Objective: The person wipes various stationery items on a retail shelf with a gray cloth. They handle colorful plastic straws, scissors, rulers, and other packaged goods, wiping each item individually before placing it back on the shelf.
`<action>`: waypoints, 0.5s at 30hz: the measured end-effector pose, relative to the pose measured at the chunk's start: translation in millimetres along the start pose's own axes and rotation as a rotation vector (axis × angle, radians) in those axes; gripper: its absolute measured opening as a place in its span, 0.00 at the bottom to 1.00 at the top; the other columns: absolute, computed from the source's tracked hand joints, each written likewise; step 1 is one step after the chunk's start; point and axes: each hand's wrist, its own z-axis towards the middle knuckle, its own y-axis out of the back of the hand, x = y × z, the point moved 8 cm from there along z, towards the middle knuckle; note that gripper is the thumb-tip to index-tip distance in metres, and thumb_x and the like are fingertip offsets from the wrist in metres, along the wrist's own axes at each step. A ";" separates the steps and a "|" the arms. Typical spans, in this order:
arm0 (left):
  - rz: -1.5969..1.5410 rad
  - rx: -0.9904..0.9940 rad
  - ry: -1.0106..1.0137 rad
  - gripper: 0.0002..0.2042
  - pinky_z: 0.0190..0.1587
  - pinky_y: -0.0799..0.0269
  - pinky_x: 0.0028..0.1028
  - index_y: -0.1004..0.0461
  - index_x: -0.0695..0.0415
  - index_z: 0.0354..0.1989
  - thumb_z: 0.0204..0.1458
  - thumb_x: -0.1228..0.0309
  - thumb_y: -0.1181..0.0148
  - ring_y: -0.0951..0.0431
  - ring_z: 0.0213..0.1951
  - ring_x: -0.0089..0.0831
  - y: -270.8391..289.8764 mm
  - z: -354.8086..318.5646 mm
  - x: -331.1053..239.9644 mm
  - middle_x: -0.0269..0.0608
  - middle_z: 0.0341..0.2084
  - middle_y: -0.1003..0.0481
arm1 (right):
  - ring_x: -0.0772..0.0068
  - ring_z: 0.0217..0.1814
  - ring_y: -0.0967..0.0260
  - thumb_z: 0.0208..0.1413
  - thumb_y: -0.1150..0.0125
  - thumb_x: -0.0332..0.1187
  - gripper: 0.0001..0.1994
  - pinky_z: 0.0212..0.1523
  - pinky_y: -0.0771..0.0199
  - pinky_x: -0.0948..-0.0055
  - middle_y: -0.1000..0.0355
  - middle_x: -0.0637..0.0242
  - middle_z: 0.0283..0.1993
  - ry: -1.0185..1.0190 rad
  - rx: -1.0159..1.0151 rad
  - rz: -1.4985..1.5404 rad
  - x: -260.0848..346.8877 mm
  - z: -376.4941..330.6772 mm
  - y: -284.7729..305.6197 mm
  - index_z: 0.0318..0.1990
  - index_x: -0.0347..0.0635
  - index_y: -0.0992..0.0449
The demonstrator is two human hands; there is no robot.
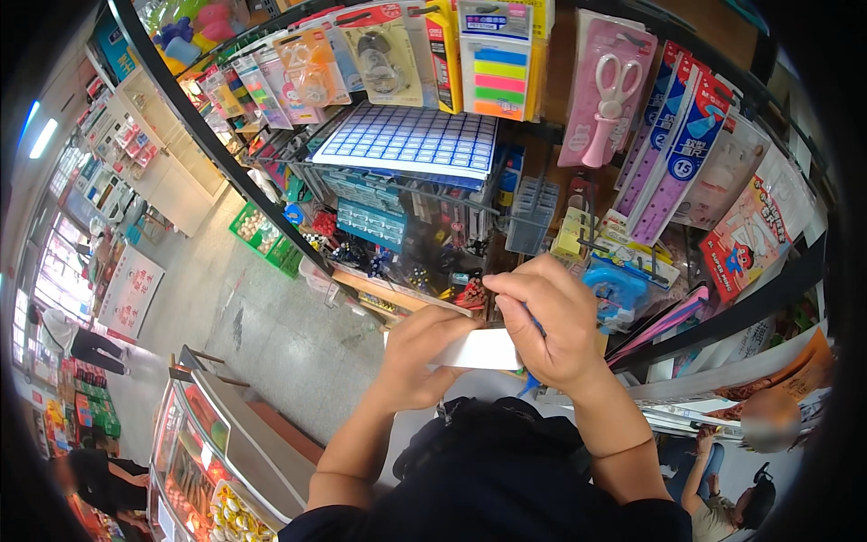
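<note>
My left hand (417,354) pinches the left end of a white slip of paper (479,349) held out in front of me. On the paper's right part my right hand (545,323) grips a blue pen (531,381), whose tip pokes out below the fist. Both hands hover in front of a stationery rack (226,167). Just behind them lie small blue items and pens on a shelf (379,294).
Hanging on the rack are pink scissors (610,95), colourful sticky flags (494,77), a blue label sheet (411,140) and rulers (673,149). A glass counter (212,452) stands lower left. People stand far left (86,343) and one sits lower right (722,501).
</note>
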 end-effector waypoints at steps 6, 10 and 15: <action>-0.214 0.106 0.179 0.25 0.39 0.28 0.32 0.25 0.64 0.47 0.34 0.77 0.28 0.23 0.38 0.41 15.8 -24.2 24.7 0.47 0.38 0.24 | 0.65 0.31 0.29 0.55 0.40 0.25 0.06 0.32 0.31 0.69 0.29 0.61 0.29 -0.297 0.097 0.065 -52.9 -22.6 1.2 0.39 0.36 0.23; -0.416 0.286 0.304 0.26 0.42 0.30 0.31 0.25 0.64 0.48 0.34 0.77 0.28 0.24 0.39 0.39 7.7 -24.8 29.2 0.47 0.39 0.24 | 0.65 0.33 0.28 0.58 0.43 0.28 0.06 0.36 0.30 0.67 0.28 0.60 0.32 -0.359 0.124 0.205 -51.3 -10.5 -2.4 0.40 0.35 0.23; -0.327 0.266 0.224 0.25 0.44 0.30 0.31 0.24 0.64 0.47 0.35 0.75 0.27 0.24 0.41 0.38 -5.1 -18.7 39.1 0.46 0.39 0.25 | 0.56 0.34 0.28 0.57 0.41 0.29 0.06 0.34 0.29 0.66 0.28 0.61 0.34 -0.197 0.326 0.327 -1.5 -5.5 -26.0 0.41 0.41 0.24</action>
